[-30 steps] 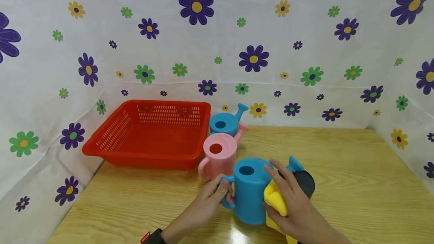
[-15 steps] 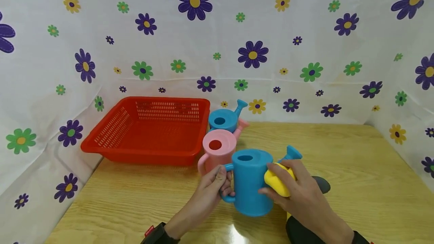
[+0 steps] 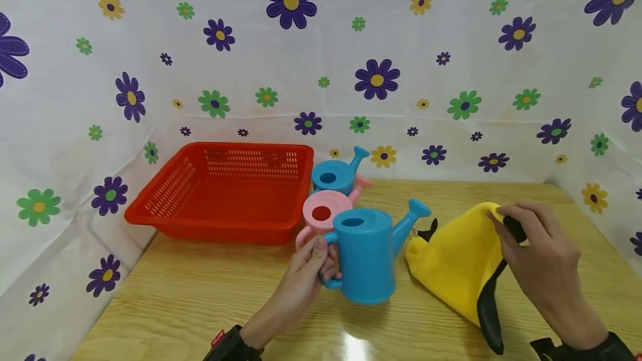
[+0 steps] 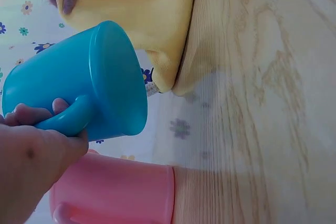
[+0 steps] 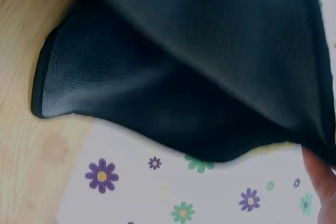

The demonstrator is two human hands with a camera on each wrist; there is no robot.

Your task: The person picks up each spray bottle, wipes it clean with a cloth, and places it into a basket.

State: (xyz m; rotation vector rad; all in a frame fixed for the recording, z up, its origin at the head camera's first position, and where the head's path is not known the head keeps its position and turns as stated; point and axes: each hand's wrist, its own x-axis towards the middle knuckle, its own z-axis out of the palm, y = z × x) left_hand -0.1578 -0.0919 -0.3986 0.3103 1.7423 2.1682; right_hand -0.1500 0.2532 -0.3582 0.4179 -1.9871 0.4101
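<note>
My left hand grips the handle of a blue watering can and holds it up over the table, its spout pointing right. In the left wrist view the can's base faces the camera. At the right, my right hand pinches the upper corner of a cleaning cloth, yellow on one side and dark on the other. The cloth hangs down toward the table, its lower edge folded over. Its dark side fills much of the right wrist view, where only a bit of the hand shows.
Behind the held can stands a pink watering can, with another blue watering can farther back. An empty red basket sits to their left on the wooden table. A flower-patterned sheet hangs behind and at the sides.
The right hand has moved from the can's side to the right, and the bunched cloth is now spread out. The left hand has lifted the blue can, its spout now in full view.
</note>
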